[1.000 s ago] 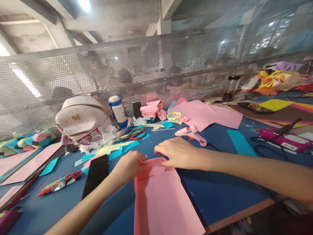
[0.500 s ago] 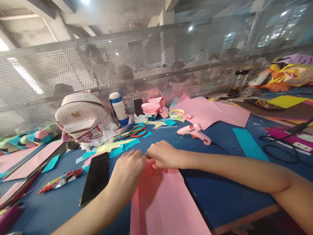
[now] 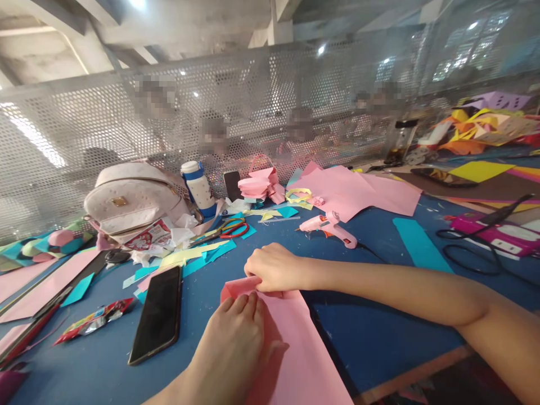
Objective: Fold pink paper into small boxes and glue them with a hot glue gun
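Note:
A long sheet of pink paper (image 3: 306,343) lies in front of me on the blue table, its far end folded up. My right hand (image 3: 274,267) is closed on that far edge, fingers curled and pinching the paper. Nearer to me, my left hand (image 3: 236,343) rests on the left part of the sheet just below the fold. Its fingers lie against the paper and its thumb points out to the right. Beyond my right hand is a pink hot glue gun (image 3: 329,229). A black phone (image 3: 157,315) lies left of my left hand.
Orange-handled scissors (image 3: 232,228) lie among paper scraps. Behind them stand a pale backpack (image 3: 130,197), a white and blue bottle (image 3: 198,188) and a folded pink paper piece (image 3: 261,187). A magenta power strip (image 3: 491,233) with black cable is at right. A perforated metal screen (image 3: 248,107) borders the table.
My left hand has drawn back toward me from the fold and now lies on the sheet. My right hand stays at the far edge. The view has shifted slightly right.

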{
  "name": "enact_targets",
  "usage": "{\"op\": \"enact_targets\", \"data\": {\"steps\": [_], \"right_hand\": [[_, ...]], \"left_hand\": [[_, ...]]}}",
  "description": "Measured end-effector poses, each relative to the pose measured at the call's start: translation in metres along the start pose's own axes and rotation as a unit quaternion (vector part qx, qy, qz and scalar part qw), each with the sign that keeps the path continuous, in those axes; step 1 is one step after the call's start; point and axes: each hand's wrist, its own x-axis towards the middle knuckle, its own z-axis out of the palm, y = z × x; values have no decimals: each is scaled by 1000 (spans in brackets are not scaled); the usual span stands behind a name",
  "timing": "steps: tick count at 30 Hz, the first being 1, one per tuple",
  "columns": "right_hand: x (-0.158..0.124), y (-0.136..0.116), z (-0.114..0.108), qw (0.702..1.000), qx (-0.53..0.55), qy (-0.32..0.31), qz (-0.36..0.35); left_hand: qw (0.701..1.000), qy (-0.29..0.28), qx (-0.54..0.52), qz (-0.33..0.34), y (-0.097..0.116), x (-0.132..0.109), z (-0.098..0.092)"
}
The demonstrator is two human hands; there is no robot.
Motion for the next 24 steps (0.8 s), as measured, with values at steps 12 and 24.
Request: {"op": "enact_targets", "data": {"steps": [12, 24], "right_hand": [[1, 1, -1, 1000, 7, -8, -1], [3, 2, 0, 1000, 9, -12, -2]], "left_hand": [[998, 44, -39, -4, 3, 1, -9], [998, 31, -50, 4, -2, 2, -9]]}}
